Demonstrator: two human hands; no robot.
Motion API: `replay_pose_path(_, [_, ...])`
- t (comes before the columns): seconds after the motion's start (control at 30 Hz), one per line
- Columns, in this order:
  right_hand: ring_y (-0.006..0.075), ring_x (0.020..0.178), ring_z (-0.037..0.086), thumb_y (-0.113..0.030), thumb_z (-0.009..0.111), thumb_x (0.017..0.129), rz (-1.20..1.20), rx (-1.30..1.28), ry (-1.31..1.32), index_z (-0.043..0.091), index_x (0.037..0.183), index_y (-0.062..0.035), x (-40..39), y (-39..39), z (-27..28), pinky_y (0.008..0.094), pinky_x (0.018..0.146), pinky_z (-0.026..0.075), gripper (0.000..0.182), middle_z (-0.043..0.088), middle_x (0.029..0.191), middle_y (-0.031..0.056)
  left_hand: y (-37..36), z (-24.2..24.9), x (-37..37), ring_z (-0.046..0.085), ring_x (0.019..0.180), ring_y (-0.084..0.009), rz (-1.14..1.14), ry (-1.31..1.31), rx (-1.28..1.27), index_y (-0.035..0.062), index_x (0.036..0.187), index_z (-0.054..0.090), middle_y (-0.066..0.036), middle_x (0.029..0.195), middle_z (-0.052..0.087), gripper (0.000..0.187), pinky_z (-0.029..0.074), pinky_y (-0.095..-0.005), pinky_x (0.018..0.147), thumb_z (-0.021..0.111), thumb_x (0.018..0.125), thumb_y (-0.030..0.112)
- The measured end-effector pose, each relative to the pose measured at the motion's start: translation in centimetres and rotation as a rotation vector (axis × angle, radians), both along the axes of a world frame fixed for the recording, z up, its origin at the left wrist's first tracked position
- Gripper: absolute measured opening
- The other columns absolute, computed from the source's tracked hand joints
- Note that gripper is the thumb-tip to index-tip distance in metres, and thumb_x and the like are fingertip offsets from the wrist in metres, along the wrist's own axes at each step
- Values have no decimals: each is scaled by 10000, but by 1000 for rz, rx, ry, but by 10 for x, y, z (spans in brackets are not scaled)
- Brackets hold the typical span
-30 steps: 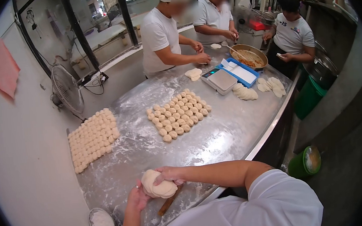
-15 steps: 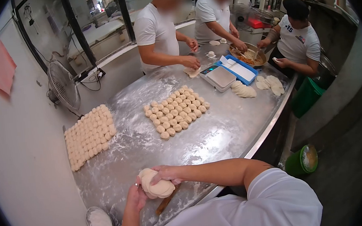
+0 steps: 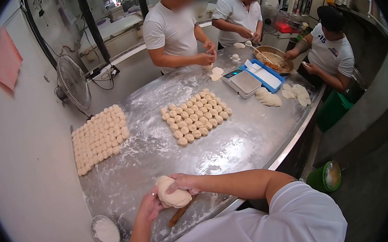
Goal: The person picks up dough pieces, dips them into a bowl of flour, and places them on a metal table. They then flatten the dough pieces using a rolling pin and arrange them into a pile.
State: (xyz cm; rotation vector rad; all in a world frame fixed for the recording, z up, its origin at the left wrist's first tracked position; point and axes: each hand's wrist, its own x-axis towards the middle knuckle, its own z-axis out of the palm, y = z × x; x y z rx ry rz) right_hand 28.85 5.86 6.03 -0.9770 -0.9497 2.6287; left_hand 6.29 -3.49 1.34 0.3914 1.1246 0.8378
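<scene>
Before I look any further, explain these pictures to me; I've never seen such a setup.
There is no machine here, just a person's bare hands. The view is from a camera worn on that person's head, looking forward and down. The left hand and right hand together hold a stack of flat dough rounds over a metal table. Close by lie a wooden stick and a bowl of white powder. Farther off are dough balls in two blocks and a scale. Three other people stand beyond.
</scene>
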Motion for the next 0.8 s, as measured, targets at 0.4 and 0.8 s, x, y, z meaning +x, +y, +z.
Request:
replay_pose_path(0.4, [321,1224,661,-30,773,877,-27,-48,-36,409,1507,-23,-5,-2,-4,462,970,612,727,595,1370,196,1,-4,1,610,1284,-310,8,-25,-42,54,1505,500,-147,1435,592,586,530,-528,1039,449,1118,491])
replay_pose_path(0.8, [301,1204,672,-53,787,871,-11,-37,11,420,1504,-33,-9,-4,16,455,969,605,733,619,1340,179,1,-16,-2,616,1286,-290,53,-43,48,79,1502,517,-128,1458,606,606,516,-488,1060,379,1124,532])
